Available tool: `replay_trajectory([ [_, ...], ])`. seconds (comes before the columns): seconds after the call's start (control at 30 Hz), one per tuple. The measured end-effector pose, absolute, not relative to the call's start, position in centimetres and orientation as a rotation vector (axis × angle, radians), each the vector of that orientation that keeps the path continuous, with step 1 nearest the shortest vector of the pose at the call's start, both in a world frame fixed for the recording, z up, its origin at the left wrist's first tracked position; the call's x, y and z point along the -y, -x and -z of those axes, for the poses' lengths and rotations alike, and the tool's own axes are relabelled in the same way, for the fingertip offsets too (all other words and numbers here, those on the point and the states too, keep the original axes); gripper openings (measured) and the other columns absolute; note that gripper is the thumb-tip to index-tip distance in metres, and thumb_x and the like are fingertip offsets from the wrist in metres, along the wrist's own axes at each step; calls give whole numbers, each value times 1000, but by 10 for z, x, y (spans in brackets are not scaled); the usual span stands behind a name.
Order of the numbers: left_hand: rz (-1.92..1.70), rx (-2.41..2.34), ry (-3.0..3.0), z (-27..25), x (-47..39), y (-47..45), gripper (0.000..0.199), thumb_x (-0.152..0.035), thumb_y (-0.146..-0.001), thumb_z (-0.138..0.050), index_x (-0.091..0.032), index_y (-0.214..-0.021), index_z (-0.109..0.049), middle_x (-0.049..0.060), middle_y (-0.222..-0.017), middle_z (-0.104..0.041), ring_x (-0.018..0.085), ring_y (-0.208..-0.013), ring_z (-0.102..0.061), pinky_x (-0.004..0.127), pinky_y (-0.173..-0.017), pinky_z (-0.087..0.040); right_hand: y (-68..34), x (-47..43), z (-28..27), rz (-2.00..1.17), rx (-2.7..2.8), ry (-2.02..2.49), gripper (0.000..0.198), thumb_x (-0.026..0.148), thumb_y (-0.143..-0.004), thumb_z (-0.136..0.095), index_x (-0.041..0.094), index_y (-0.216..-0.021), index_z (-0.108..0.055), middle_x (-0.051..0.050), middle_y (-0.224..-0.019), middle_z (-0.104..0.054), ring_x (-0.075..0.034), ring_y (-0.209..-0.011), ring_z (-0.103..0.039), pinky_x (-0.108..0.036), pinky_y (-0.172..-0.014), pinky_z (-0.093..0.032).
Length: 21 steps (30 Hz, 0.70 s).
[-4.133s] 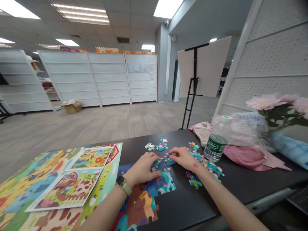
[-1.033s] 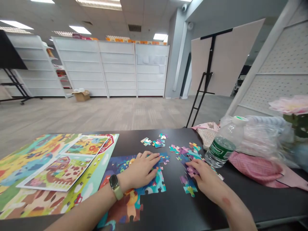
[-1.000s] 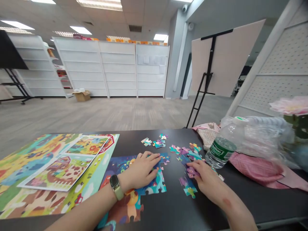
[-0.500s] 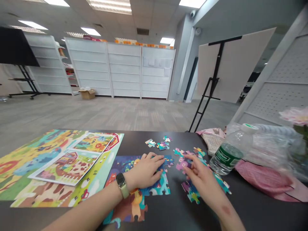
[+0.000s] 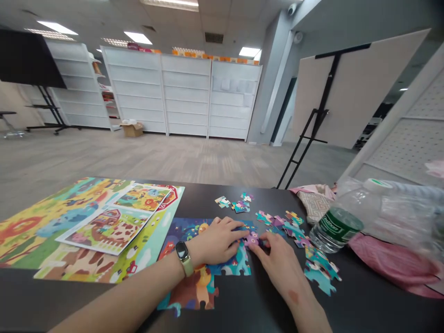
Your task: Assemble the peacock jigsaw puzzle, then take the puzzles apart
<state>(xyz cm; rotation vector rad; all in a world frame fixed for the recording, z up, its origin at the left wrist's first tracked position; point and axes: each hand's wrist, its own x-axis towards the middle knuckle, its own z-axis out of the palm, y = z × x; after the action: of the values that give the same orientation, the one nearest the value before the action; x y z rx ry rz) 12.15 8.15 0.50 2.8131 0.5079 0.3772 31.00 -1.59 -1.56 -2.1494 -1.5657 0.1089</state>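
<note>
A partly joined jigsaw puzzle [image 5: 189, 292] in dark blue, teal and brown lies on the black table. My left hand [image 5: 218, 241], with a watch on its wrist, rests flat over its upper part, fingers stretched to the right. At the puzzle's right edge, my right hand [image 5: 277, 256] pinches a purple puzzle piece [image 5: 251, 238]. The left fingertips reach that piece too; whether it is locked in cannot be made out. Loose puzzle pieces [image 5: 294, 228] lie to the right, and several more puzzle pieces [image 5: 240, 206] sit further back.
Colourful farm and animal sheets [image 5: 132, 259] cover the left of the table, with a printed picture card [image 5: 104, 231] on top. To the right stand a water bottle [image 5: 338, 222] and a pink cloth item [image 5: 391, 263]. An easel board [image 5: 350, 92] rises behind.
My right hand has moved left from the loose pieces to the puzzle's right edge, bringing the purple piece along. My left hand stays on the puzzle. The view has shifted slightly.
</note>
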Motion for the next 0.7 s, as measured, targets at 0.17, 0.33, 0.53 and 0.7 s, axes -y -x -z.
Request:
replay_trajectory([
  [0.17,-334,-517,-2850,-4,-82,-121,43,-27,-99,-41,-30,-141,-51,8,-148,-49,32,-127,-48,57,-100,-43,-310,16,16,-105,1626,2130,21,34,-93,-58,19,-101,-71,-8,-93,-65,-24,-84,-66,-36,-78,-47],
  [0.33,-295,-515,-2823,-6,-84,-121,43,-26,-99,-42,-30,-140,-53,8,-148,-49,32,-128,-48,56,-100,-44,-313,19,12,-186,1696,2042,19,29,-94,-58,20,-103,-72,-7,-100,-65,-21,-83,-66,-34,-79,-49],
  [0.53,-334,-504,-2748,-4,-86,-121,42,-26,-97,-47,-29,-138,-54,6,-147,-51,29,-128,-48,49,-101,-43,-312,22,10,-173,1757,1953,15,23,-92,-58,20,-99,-72,-7,-102,-66,-22,-92,-65,-33,-85,-49],
  [0.7,-383,-496,-2719,-4,-85,-120,45,-25,-97,-49,-27,-141,-48,7,-143,-54,27,-128,-48,46,-104,-42,-309,22,6,-222,1756,1994,17,22,-94,-54,18,-99,-69,-8,-101,-64,-21,-88,-64,-34,-82,-49],
])
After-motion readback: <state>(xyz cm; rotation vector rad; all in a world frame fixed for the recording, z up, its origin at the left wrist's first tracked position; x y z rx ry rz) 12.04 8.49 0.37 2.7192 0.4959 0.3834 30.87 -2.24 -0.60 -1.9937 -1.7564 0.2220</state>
